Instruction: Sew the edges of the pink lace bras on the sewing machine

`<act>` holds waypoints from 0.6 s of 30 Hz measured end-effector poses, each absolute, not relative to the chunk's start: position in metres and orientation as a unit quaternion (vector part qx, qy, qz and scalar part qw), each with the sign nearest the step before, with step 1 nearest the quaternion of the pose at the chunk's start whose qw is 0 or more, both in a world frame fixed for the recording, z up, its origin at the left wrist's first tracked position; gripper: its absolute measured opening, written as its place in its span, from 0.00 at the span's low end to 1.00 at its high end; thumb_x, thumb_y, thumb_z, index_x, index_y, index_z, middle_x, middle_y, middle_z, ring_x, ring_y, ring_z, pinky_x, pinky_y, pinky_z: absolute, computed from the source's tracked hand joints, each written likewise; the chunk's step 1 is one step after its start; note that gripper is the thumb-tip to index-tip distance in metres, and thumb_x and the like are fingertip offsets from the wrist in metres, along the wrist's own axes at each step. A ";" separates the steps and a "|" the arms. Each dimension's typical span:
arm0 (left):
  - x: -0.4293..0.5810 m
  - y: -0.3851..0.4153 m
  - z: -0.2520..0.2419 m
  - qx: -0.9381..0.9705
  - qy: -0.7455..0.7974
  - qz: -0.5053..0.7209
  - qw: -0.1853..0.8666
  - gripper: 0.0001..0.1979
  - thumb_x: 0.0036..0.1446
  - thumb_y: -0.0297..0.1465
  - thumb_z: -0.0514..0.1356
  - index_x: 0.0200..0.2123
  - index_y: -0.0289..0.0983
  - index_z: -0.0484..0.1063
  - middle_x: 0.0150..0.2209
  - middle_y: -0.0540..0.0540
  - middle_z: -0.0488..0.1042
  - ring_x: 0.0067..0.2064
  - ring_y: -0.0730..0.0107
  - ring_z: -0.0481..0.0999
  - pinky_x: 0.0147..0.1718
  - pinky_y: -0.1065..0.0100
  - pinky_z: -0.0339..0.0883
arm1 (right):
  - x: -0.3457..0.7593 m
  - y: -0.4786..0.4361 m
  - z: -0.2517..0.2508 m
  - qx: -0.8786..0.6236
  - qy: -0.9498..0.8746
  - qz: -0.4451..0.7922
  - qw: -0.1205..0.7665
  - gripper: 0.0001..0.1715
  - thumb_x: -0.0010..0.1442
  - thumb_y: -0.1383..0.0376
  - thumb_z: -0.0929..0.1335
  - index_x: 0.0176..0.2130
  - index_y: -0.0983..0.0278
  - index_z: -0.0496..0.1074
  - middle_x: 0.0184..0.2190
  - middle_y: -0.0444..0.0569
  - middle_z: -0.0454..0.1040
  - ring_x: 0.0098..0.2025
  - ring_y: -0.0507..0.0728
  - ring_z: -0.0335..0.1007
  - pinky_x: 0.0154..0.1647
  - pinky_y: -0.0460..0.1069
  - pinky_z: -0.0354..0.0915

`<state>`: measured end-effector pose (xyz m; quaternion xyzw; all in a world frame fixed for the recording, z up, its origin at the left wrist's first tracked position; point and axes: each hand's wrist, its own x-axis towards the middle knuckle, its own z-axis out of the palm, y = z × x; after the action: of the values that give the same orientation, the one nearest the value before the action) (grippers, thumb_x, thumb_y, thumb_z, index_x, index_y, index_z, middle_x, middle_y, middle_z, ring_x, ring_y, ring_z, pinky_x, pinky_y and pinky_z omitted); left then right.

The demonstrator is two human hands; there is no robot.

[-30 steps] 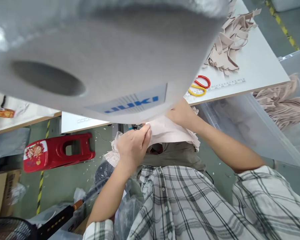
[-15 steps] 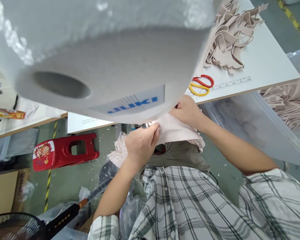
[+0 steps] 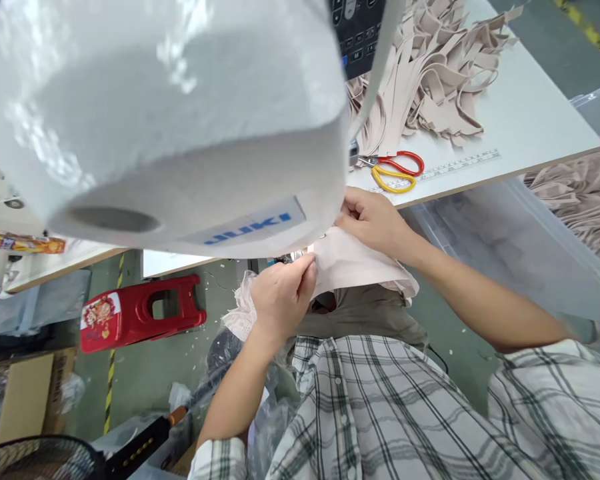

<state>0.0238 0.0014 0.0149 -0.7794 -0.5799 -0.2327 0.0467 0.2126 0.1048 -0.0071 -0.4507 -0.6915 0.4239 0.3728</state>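
A white JUKI sewing machine fills the upper left and hides its needle area. Below its head, a pale pink piece of fabric hangs over the table edge towards my lap. My left hand pinches the fabric's left part between thumb and forefinger, with pale lace hanging beside the wrist. At the fabric's upper right, my right hand is closed on it, its fingertips partly behind the machine head. Scissors with red and yellow handles lie just beyond my right hand.
Beige fabric strips are heaped on the white table, by a printed ruler. A clear bin with more strips stands at right. A red stool is on the left floor; a fan stands lower left.
The view has shifted, so the machine head sits further left and the scissors' blades and a dark keypad now show. Both hands keep their hold on the fabric, almost unmoved.
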 end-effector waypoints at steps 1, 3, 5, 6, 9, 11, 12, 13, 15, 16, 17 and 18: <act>0.022 0.000 0.015 -0.767 -0.592 -0.245 0.031 0.15 0.67 0.34 0.54 0.38 0.40 0.81 0.22 0.49 0.77 0.24 0.71 0.74 0.25 0.71 0.59 | 0.213 0.104 -0.009 -0.451 -0.685 0.433 0.374 0.07 0.59 0.61 0.68 0.35 0.62 0.72 0.19 0.37 0.63 0.24 0.50 0.55 0.27 0.47 0.51; 0.019 -0.002 0.014 -0.740 -0.615 -0.273 -0.008 0.13 0.66 0.34 0.56 0.39 0.40 0.82 0.27 0.48 0.81 0.27 0.70 0.77 0.28 0.72 0.64 | 0.211 0.101 -0.014 -0.445 -0.659 0.466 0.387 0.09 0.59 0.59 0.69 0.36 0.62 0.72 0.21 0.38 0.66 0.25 0.50 0.57 0.29 0.47 0.54; 0.017 -0.003 0.015 -0.716 -0.630 -0.296 -0.051 0.12 0.65 0.34 0.57 0.40 0.41 0.82 0.32 0.47 0.83 0.29 0.69 0.78 0.31 0.72 0.68 | 0.207 0.094 -0.019 -0.432 -0.607 0.522 0.415 0.12 0.59 0.56 0.69 0.36 0.63 0.72 0.26 0.41 0.69 0.28 0.51 0.61 0.32 0.47 0.58; 0.016 -0.004 0.015 -0.707 -0.633 -0.305 -0.073 0.12 0.65 0.34 0.57 0.40 0.41 0.82 0.33 0.47 0.83 0.30 0.69 0.79 0.31 0.71 0.69 | 0.205 0.089 -0.021 -0.427 -0.567 0.562 0.426 0.15 0.58 0.54 0.70 0.36 0.63 0.71 0.28 0.42 0.71 0.29 0.51 0.62 0.33 0.47 0.60; 0.015 -0.007 0.019 -0.686 -0.635 -0.330 -0.132 0.11 0.64 0.34 0.58 0.39 0.41 0.82 0.36 0.48 0.84 0.32 0.68 0.80 0.33 0.71 0.72 | 0.201 0.068 -0.024 -0.408 -0.412 0.698 0.421 0.22 0.54 0.47 0.72 0.34 0.62 0.70 0.28 0.42 0.70 0.29 0.51 0.63 0.30 0.46 0.62; 0.013 -0.010 0.022 -0.677 -0.632 -0.340 -0.163 0.09 0.63 0.33 0.60 0.39 0.42 0.82 0.37 0.48 0.84 0.33 0.69 0.80 0.34 0.71 0.72 | 0.200 0.053 -0.025 -0.385 -0.333 0.759 0.405 0.23 0.50 0.46 0.74 0.33 0.61 0.71 0.27 0.41 0.70 0.28 0.51 0.64 0.30 0.46 0.64; 0.013 -0.012 0.023 -0.675 -0.630 -0.341 -0.176 0.09 0.63 0.33 0.60 0.39 0.42 0.81 0.37 0.48 0.83 0.33 0.69 0.80 0.33 0.71 0.72 | 0.200 0.046 -0.025 -0.376 -0.312 0.775 0.402 0.22 0.49 0.47 0.75 0.34 0.61 0.71 0.27 0.41 0.70 0.28 0.51 0.64 0.30 0.46 0.64; 0.012 -0.014 0.024 -0.674 -0.629 -0.341 -0.185 0.08 0.63 0.32 0.60 0.39 0.42 0.81 0.36 0.48 0.83 0.32 0.70 0.79 0.32 0.72 0.71 | 0.201 0.040 -0.025 -0.372 -0.300 0.781 0.402 0.21 0.49 0.50 0.76 0.35 0.60 0.72 0.27 0.41 0.70 0.28 0.50 0.64 0.30 0.46 0.65; 0.011 -0.018 0.026 -0.678 -0.627 -0.334 -0.187 0.08 0.64 0.32 0.60 0.39 0.41 0.80 0.34 0.49 0.83 0.31 0.71 0.78 0.30 0.72 0.70 | 0.204 0.029 -0.027 -0.380 -0.307 0.764 0.422 0.17 0.50 0.53 0.77 0.34 0.59 0.74 0.25 0.40 0.69 0.26 0.50 0.63 0.29 0.45 0.64; 0.011 -0.020 0.026 -0.688 -0.623 -0.328 -0.176 0.09 0.65 0.33 0.59 0.40 0.40 0.80 0.32 0.49 0.82 0.30 0.71 0.78 0.30 0.71 0.69 | 0.206 0.024 -0.028 -0.387 -0.330 0.741 0.439 0.14 0.51 0.54 0.77 0.33 0.59 0.75 0.25 0.40 0.69 0.26 0.50 0.63 0.28 0.45 0.63; 0.012 -0.022 0.025 -0.707 -0.610 -0.320 -0.156 0.09 0.65 0.35 0.59 0.41 0.39 0.79 0.31 0.48 0.81 0.30 0.70 0.77 0.31 0.70 0.69 | 0.208 0.019 -0.029 -0.392 -0.367 0.709 0.458 0.12 0.52 0.56 0.76 0.32 0.59 0.75 0.25 0.40 0.69 0.26 0.50 0.64 0.28 0.46 0.64; 0.014 -0.024 0.024 -0.735 -0.588 -0.312 -0.130 0.12 0.65 0.38 0.59 0.44 0.38 0.77 0.31 0.47 0.80 0.31 0.69 0.77 0.32 0.69 0.69 | 0.210 0.014 -0.031 -0.394 -0.418 0.666 0.476 0.09 0.54 0.57 0.76 0.32 0.58 0.76 0.26 0.41 0.71 0.28 0.51 0.66 0.29 0.47 0.65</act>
<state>0.0140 -0.0243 0.0235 -0.7345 -0.5885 -0.3118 -0.1301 0.2105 0.0140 -0.0315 -0.3936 -0.4183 0.6661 0.4759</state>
